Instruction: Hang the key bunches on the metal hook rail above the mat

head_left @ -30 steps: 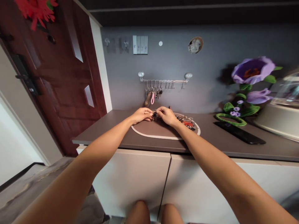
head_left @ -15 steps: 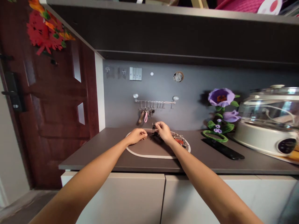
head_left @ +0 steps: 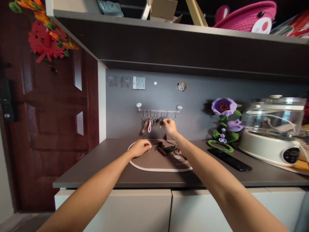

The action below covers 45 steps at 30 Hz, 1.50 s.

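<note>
My right hand (head_left: 171, 127) is raised to the wall, its fingers pinched on a small bunch of dark keys (head_left: 161, 123) just below the hook rail (head_left: 159, 111). Whether the bunch's ring is on a hook I cannot tell. To the left along the rail hang other keys, one with a pink loop (head_left: 149, 126) and one with a brown fob (head_left: 144, 127). My left hand (head_left: 140, 148) rests over the left part of the oval mat (head_left: 154, 164), fingers closed; what they hold is too small to name. Beside it lie black car keys (head_left: 169, 149) and a brown key holder (head_left: 161, 151).
More keys (head_left: 180, 153) lie on the mat's right side, partly behind my right forearm. A black phone (head_left: 230, 159), a purple knitted flower (head_left: 224, 107) and a clear-lidded appliance (head_left: 267, 138) stand farther right. A shelf (head_left: 169, 42) overhangs the counter.
My right hand has risen from above the mat to the hook rail with the keys. My left hand stays over the mat. The view has tilted up slightly.
</note>
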Each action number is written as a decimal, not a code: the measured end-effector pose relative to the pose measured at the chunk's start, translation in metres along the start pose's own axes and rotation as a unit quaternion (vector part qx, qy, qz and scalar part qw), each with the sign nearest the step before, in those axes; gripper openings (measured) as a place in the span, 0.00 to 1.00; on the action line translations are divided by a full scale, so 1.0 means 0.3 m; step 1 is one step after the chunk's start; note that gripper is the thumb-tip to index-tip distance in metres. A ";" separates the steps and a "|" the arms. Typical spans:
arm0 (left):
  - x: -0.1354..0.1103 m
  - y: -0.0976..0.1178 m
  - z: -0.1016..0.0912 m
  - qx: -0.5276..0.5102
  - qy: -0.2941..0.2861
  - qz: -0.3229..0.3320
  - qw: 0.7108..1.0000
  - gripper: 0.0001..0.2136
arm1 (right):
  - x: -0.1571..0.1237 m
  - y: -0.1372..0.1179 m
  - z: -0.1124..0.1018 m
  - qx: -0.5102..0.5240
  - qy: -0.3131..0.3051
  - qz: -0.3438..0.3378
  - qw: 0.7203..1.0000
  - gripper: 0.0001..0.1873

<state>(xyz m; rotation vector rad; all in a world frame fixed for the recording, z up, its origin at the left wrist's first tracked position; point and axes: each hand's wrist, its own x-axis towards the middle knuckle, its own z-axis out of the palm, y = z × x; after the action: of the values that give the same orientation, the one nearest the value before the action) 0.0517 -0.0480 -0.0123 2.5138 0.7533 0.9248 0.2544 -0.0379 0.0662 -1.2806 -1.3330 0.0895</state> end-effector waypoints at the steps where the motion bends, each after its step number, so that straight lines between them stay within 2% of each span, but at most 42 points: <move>1: 0.001 -0.003 0.001 -0.001 0.000 -0.001 1.000 0.11 | 0.017 -0.002 0.002 -0.008 0.009 0.002 1.000 0.12; 11: 0.011 -0.007 0.005 0.001 -0.008 -0.001 1.000 0.11 | 0.145 0.022 0.054 -0.027 0.089 0.036 0.995 0.09; 18: 0.013 0.001 0.001 0.018 -0.010 -0.001 1.000 0.11 | 0.185 0.058 0.094 -0.012 0.103 0.087 0.991 0.09; 21: 0.011 0.003 -0.002 0.019 -0.007 0.002 1.000 0.11 | 0.191 0.078 0.101 0.004 0.094 0.088 0.992 0.10; 28: 0.007 0.006 -0.004 0.002 -0.013 -0.007 1.000 0.10 | 0.162 0.101 0.104 0.034 0.068 0.075 0.994 0.09; 33: 0.006 0.004 -0.004 0.013 -0.017 -0.003 1.000 0.10 | 0.122 0.070 0.088 0.078 0.032 0.118 0.989 0.08; 39: 0.009 -0.014 0.003 0.044 -0.030 0.002 0.999 0.10 | 0.061 0.037 0.036 0.149 -0.034 0.151 0.977 0.05; 45: 0.015 -0.006 -0.008 0.070 -0.054 -0.017 0.996 0.10 | 0.000 0.024 -0.029 0.157 -0.047 0.178 0.970 0.04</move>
<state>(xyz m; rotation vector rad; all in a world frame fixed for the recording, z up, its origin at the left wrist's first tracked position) 0.0524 -0.0435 -0.0091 2.6393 0.8510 0.7418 0.2650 -0.0404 0.0634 -1.2387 -1.1017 0.5965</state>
